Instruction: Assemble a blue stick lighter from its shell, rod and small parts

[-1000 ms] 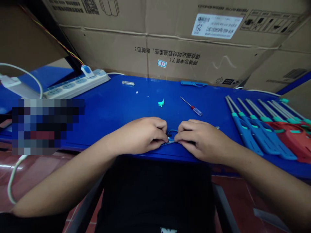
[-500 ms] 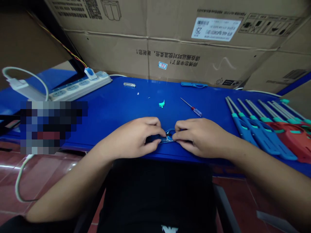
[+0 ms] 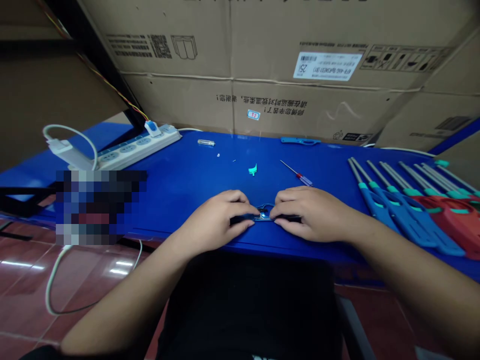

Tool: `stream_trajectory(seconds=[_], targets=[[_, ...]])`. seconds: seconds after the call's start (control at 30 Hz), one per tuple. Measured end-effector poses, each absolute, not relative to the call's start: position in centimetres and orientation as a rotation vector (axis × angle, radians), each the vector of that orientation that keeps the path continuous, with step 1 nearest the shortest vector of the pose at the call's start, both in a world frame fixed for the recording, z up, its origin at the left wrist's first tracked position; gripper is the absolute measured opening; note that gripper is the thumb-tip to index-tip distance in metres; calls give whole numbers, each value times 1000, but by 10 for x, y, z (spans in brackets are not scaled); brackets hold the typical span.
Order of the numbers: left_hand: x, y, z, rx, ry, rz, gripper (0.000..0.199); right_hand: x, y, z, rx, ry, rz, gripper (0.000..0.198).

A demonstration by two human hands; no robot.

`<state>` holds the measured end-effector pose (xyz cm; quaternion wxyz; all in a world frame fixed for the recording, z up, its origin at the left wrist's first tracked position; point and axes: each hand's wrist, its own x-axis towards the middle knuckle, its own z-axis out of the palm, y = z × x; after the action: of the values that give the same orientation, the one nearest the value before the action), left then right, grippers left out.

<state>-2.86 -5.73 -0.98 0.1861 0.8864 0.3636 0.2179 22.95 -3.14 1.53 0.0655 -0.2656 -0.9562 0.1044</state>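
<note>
Near the front edge of the table, a blue lighter casing (image 3: 267, 206) lies open-side up between my hands, with a thin pale wire and small dark parts inside it. My left hand (image 3: 221, 220) closes its fingers on the left part of the casing, fingertips reaching the inside. From the other side, my right hand (image 3: 313, 215) pinches the right part, with its fingertips at the inner parts. The fingers cover much of the casing. Beyond them lie a green trigger (image 3: 253, 170) and a screwdriver (image 3: 299, 175) with a clear and red handle.
On the right lie several long-nosed lighters, blue (image 3: 410, 215) and red (image 3: 448, 220). A blue casing half (image 3: 300, 141) and a clear tube (image 3: 206, 143) sit at the back, with tiny parts nearby. A power strip (image 3: 131, 149) stands left; a cardboard box (image 3: 187, 100) rises behind.
The camera view has tilted up and shifted, so the table things appear lower. Both hands stay on the casing, their fingers slightly shifted around the inner parts.
</note>
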Motion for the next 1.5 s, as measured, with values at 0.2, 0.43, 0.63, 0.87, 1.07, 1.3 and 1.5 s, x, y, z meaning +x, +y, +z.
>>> stream_trajectory(seconds=[0.2,0.43,0.63,0.87,1.07,1.3,1.5], targets=[[-30,-57,6,2535,1063,548,36,236,-5,47,-823,-2775,185,25],[-22,7,78,2677,1341,738,24,228,43,46,-1015,-2409,186,20],[-12,70,43,2528,1569,322,34,232,47,14,-1221,-2470,152,23],[-7,73,13,2635,1218,252,27,218,35,9,-1276,-2538,234,25],[2,54,23,2270,1022,743,25,220,34,12,-990,-2264,190,36],[13,5,47,1758,777,1107,31,223,7,37,-795,-2062,-93,23],[-2,-31,28,2193,1134,1023,22,225,-13,37,-916,-2172,-84,23]])
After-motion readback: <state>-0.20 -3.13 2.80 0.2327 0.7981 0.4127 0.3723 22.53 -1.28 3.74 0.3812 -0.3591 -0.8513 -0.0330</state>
